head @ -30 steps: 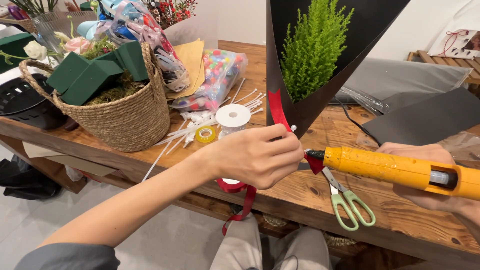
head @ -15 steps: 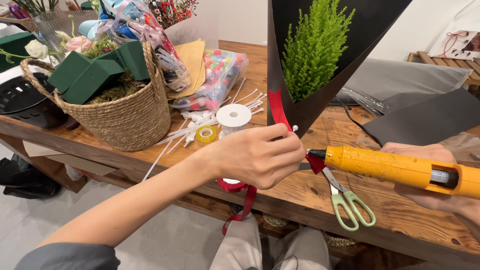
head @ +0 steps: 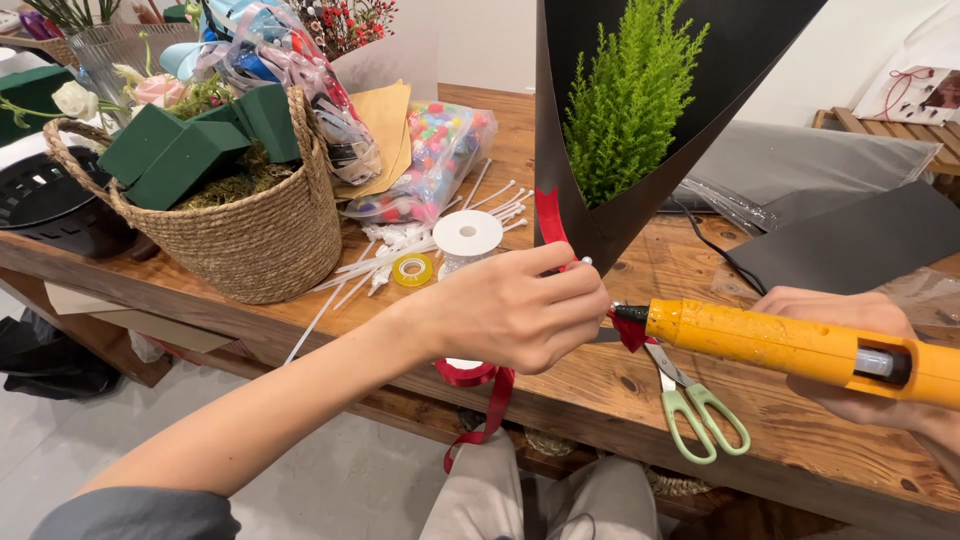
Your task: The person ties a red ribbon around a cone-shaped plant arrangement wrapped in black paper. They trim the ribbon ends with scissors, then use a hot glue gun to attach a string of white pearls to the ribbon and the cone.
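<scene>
My left hand (head: 515,310) pinches a red ribbon (head: 551,222) against the lower tip of a black paper cone (head: 600,215) that wraps a green leafy plant (head: 628,100). The ribbon's tail (head: 485,400) hangs off the table edge below my hand. My right hand (head: 850,350) holds a yellow glue gun (head: 790,340), with its dark nozzle (head: 630,313) touching the ribbon beside my left fingertips. Green-handled scissors (head: 700,405) lie on the wooden table (head: 800,450) just under the gun.
A woven basket (head: 250,240) with green foam blocks stands at the left. Near it lie a white spool (head: 467,235), a yellow tape roll (head: 412,269), white sticks, a bag of coloured bits (head: 430,160) and wrapped flowers. Dark and grey sheets (head: 850,240) lie at the right.
</scene>
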